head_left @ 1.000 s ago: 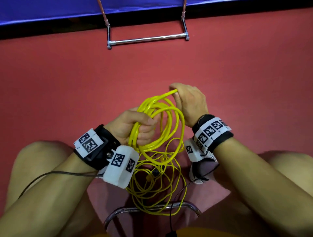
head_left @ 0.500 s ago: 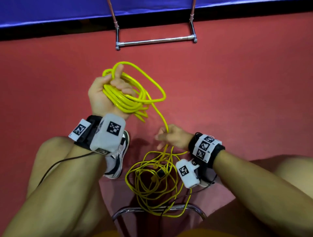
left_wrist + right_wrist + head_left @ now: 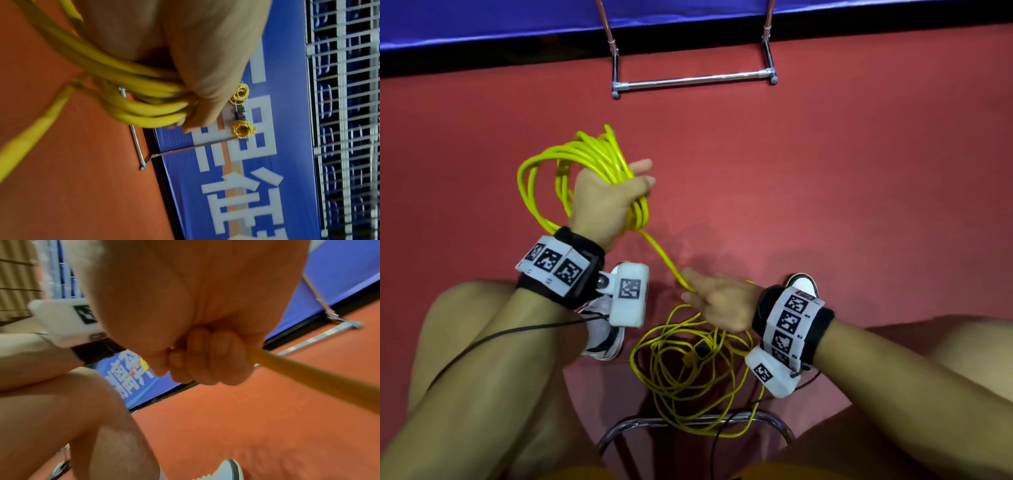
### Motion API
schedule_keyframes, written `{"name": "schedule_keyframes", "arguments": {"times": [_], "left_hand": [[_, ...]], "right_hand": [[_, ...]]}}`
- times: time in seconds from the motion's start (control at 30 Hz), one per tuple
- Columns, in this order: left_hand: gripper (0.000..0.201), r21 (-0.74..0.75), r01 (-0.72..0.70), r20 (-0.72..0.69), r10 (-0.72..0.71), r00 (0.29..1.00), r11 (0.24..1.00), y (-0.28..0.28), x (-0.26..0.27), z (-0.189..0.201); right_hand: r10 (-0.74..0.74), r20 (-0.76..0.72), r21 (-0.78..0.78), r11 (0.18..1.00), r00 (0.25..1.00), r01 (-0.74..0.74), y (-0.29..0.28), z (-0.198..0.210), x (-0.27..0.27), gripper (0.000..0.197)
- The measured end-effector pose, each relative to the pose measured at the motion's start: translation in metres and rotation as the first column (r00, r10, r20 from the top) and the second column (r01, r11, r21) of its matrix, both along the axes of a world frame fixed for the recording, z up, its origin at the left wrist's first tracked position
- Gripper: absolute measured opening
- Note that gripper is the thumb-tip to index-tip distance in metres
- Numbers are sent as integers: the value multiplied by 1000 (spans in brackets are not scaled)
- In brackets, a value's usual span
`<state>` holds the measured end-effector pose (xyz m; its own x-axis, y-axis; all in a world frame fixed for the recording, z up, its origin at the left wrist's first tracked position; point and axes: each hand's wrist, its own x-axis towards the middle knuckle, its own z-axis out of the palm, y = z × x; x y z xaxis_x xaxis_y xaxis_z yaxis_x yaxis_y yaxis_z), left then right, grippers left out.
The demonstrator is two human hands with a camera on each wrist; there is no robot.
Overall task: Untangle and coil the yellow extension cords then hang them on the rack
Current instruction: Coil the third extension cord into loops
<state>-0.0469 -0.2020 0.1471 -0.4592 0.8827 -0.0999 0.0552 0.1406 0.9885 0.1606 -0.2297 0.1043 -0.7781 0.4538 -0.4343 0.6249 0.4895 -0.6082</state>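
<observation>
My left hand [image 3: 613, 192] grips a coil of yellow extension cord [image 3: 571, 154], several loops bunched in the palm [image 3: 144, 104]. One strand [image 3: 661, 257] runs down from the coil to my right hand [image 3: 719, 301], whose curled fingers [image 3: 205, 356] hold it. Below that hand a loose tangle of yellow cord [image 3: 688, 373] lies on the red floor between my feet. The chrome rack's base bar [image 3: 695, 79] stands ahead by the blue banner. In the left wrist view two small yellow coils [image 3: 242, 128] hang on the rack.
A chrome chair frame [image 3: 688, 421] curves under the tangle at the bottom. My white shoes [image 3: 602, 332] sit beside the cord. A blue banner [image 3: 517, 20] edges the red floor [image 3: 825, 188] at the back. Black sensor cables trail from both wrists.
The left hand carried the coil up and left, then turned it more upright. The right hand dropped from the coil's top to the strand just above the floor tangle.
</observation>
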Motion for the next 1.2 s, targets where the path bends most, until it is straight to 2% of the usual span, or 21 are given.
{"name": "schedule_keyframes", "arguments": {"times": [0.03,0.07,0.13,0.17,0.27,0.33,0.37,0.4,0.43,0.5,0.57,0.63,0.7,0.77,0.83,0.9,1.0,1.07,1.13,1.2], "left_hand": [[16,-72,50,-129,-59,990,996,0,1,-2],[12,-157,90,-252,-128,959,984,-1,2,-4],[24,-285,174,-417,-286,863,942,-6,6,-11],[33,-312,227,-436,-352,828,922,-9,11,-13],[40,-320,350,-337,-451,826,880,-13,23,-15],[28,-296,426,-221,-495,840,855,-15,32,-19],[19,-273,447,-117,-490,864,852,-14,36,-20],[22,-265,448,26,-458,889,854,-13,40,-20],[36,-290,446,178,-410,895,847,-13,43,-20],[66,-351,518,414,-367,833,780,-13,49,-17],[77,-258,621,534,-426,730,740,-16,54,-15],[65,-167,675,555,-497,667,719,-21,57,-11],[41,-176,719,490,-574,656,672,-24,58,-8],[19,-207,725,455,-591,666,657,-25,58,-5],[19,-214,709,487,-556,674,672,-25,56,-4],[19,-204,721,524,-549,652,662,-26,53,-3],[17,-179,739,568,-545,617,650,-28,52,3],[17,-147,751,602,-544,584,644,-29,55,6],[20,-90,768,650,-548,527,634,-31,54,8],[21,23,779,732,-541,414,627,-34,48,10]], "right_hand": [[50,-3,30,998,999,-50,-1,6,-3,23],[99,-44,65,993,994,-96,-2,9,-5,19],[184,-229,144,978,956,-153,-1,16,-6,8],[207,-320,184,971,925,-153,1,19,-4,9],[126,-553,186,982,824,-25,13,29,2,15],[48,-623,188,978,780,90,24,38,3,18],[9,-644,186,972,765,144,30,39,3,17],[-31,-661,178,964,750,197,36,40,5,17],[-90,-667,159,952,739,260,42,39,8,20],[-232,-628,128,911,743,393,52,37,13,38],[-312,-516,164,878,798,449,61,38,17,63],[-339,-390,161,890,856,426,68,43,21,73],[-347,-350,66,917,870,393,73,46,25,67],[-390,-379,-121,920,839,373,79,46,30,53],[-439,-429,-289,895,789,341,85,43,34,33],[-485,-455,-347,869,747,353,92,42,37,27],[-486,-475,-304,873,734,381,99,39,39,34],[-461,-490,-127,877,740,463,102,33,38,33],[-463,-519,78,811,718,579,107,25,40,29],[-512,-525,151,731,680,666,113,15,43,27]]}}
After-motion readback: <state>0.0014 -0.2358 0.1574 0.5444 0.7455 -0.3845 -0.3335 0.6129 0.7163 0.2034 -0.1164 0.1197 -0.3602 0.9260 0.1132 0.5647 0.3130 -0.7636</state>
